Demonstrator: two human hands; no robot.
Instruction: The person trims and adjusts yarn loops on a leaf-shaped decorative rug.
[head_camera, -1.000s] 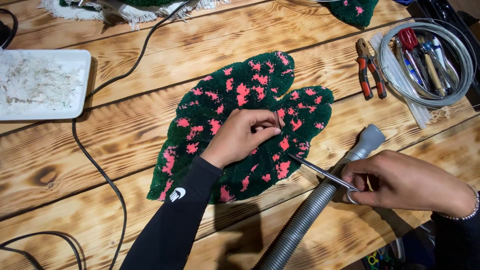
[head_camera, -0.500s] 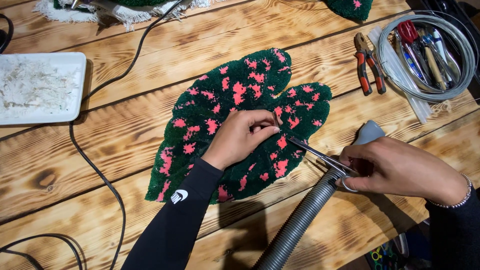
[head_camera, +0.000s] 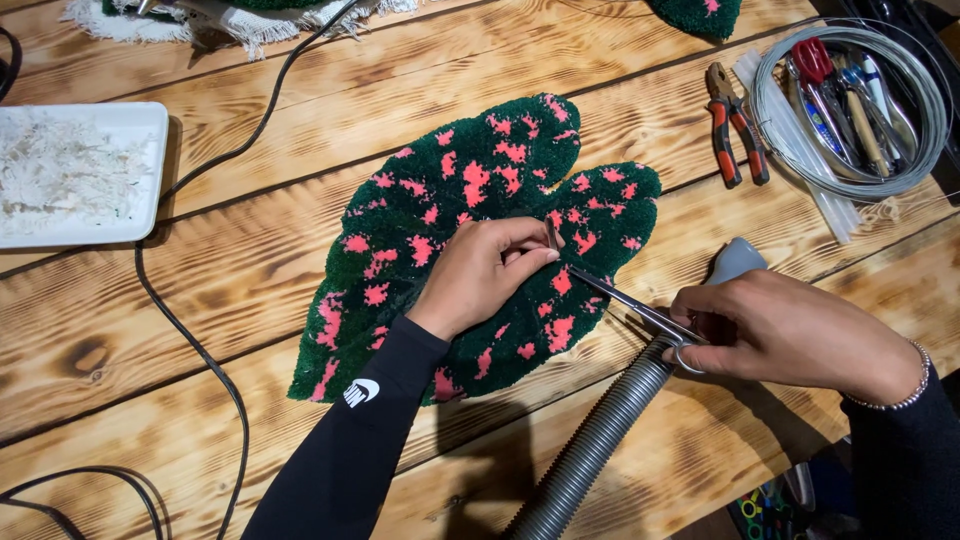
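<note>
Now that my right hand (head_camera: 790, 335) has slid the scissors (head_camera: 625, 303) up to the rug (head_camera: 480, 180), their tips meet the tuft my left hand (head_camera: 480, 272) fingers pinch.

Right hand (head_camera: 790, 335) hides the scissors' (head_camera: 625, 300) handles.

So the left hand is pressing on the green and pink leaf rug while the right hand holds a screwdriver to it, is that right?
Not quite. The head view shows the right hand holding slim metal scissors, not a screwdriver, their tips at the rug. The rest stands: the left hand rests on the green and pink leaf rug.
</note>
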